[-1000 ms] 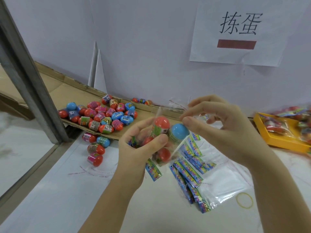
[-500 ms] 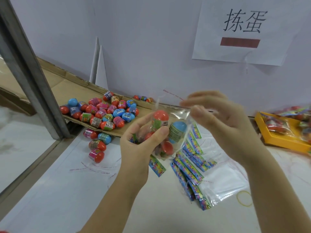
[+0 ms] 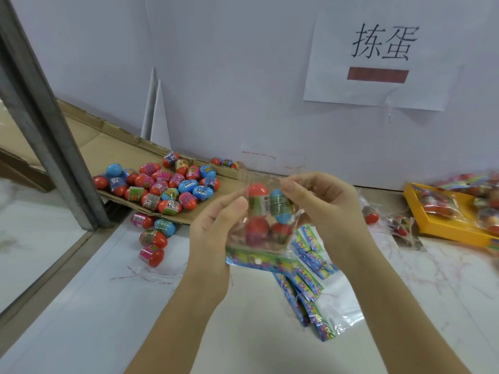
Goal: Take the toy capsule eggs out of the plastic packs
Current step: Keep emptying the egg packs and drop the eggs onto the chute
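Though blurry, pack (image 3: 266, 233) (seemingly four eggs (image 3: 258, 191)) pinched by left hand (image 3: 213, 233) and right hand (image 3: 324, 209)

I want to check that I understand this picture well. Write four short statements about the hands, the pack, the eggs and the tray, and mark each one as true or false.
1. The left hand and the right hand both hold one clear plastic pack. True.
2. The pack is empty. False: red and blue capsule eggs show inside it.
3. Many loose eggs lie on a cardboard sheet to the left of the hands. True.
4. The yellow tray stands beside the metal post. False: the tray is at the right edge and the post is at the far left.
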